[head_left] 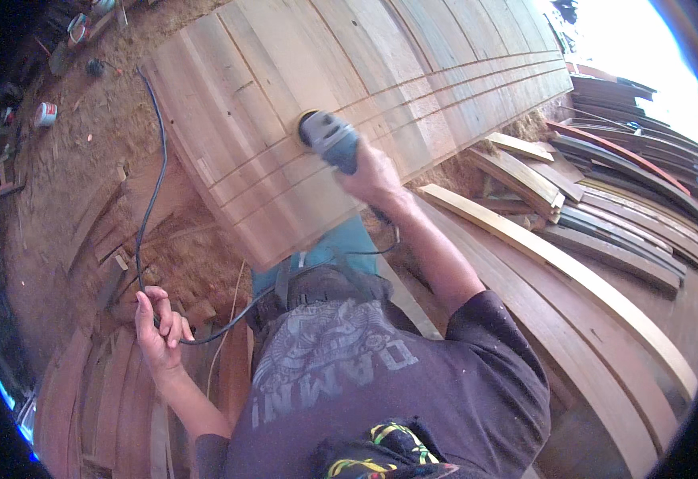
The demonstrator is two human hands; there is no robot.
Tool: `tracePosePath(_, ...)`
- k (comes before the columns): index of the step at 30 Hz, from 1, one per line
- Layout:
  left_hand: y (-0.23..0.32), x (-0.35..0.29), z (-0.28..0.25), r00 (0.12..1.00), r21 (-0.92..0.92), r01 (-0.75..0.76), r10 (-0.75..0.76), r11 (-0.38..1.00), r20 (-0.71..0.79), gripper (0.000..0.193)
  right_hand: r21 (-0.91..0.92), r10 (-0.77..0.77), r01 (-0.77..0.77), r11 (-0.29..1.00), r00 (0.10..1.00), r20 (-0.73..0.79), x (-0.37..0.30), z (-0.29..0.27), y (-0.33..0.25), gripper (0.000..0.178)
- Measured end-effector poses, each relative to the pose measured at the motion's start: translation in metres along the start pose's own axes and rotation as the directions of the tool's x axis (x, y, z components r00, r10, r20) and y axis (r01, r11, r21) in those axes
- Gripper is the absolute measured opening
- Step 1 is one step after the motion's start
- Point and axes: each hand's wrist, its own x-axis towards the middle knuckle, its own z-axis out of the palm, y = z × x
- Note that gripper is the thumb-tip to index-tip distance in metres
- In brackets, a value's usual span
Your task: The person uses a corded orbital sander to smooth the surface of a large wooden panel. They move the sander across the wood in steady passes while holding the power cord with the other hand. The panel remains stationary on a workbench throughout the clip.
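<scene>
My right hand is wrapped round the body of a blue and grey angle grinder. The grinder's dark round disc lies against a wide wooden panel made of joined boards with grooves between them; whether it spins I cannot tell. Off the panel's near left corner, my left hand is raised with its fingers curled round a black power cord. From that hand the cord runs up to the panel's far left corner and also across my waist toward the grinder.
Stacked boards and planks lie to the right, with a long pale plank beside me. More reddish boards are at the lower left. A white bucket stands on the sawdust-covered ground at the far left.
</scene>
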Motion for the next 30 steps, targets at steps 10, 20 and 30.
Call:
tracePosePath(10,-0.035,0.0,0.128,1.0,0.057,-0.001,0.0,0.998,0.021,0.051,0.184,0.261,-0.218,0.958,0.932,-0.253,0.067,-0.15,0.202,0.068)
tracePosePath(20,-0.042,0.024,0.215,1.0,-0.001,0.02,-0.02,1.0,-0.017,0.047,0.09,-0.129,0.109,0.99,0.955,0.266,-0.037,-0.033,0.106,0.057)
tracePosePath(30,-0.062,-0.002,0.211,0.989,0.029,0.036,-0.031,0.999,-0.145,0.044,0.21,0.25,-0.213,0.954,0.954,-0.168,-0.011,-0.129,0.245,0.067)
